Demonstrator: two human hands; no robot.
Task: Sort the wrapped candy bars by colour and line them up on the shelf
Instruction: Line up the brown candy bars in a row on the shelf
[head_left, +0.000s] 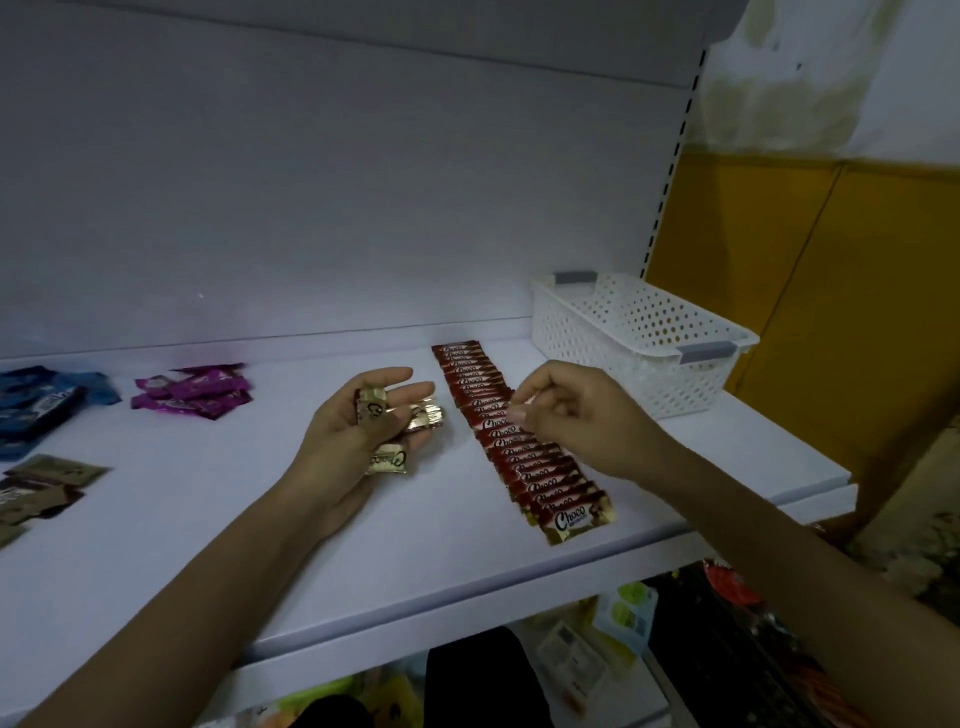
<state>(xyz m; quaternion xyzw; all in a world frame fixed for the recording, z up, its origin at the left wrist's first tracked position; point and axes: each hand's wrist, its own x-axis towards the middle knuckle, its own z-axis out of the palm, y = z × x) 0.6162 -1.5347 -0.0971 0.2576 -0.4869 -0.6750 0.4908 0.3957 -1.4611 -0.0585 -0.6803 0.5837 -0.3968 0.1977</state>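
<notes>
Both of our hands are over the white shelf (260, 545) in the middle of the frame. Our left hand (358, 421), at centre, lies palm up with the fingers loosely curled round a small bunch of gold-wrapped candy bars (387, 460); one bar sticks out below the heel of the palm and others show between the fingers and the thumb. Our right hand (576, 415), just right of centre, is over the upper half of the row of red candy bars (540, 478), its fingers curled in and thumb and forefinger drawn narrowly together; the blur keeps us from telling whether a wrapper sits between them. The red bars overlap one another like tiles in a single slanted line, running from near the back panel down toward the front edge at lower right, the nearest one showing the word Choco. At the left of the frame we see three loose heaps, well apart from the hands: purple bars (195, 392) nearest the centre, blue bars (41, 402) at the far left edge, and brown bars (47, 483) below the blue ones. A white perforated basket (649, 332) with grey handles stands at the right end of the shelf, just beside the top of the red row.
</notes>
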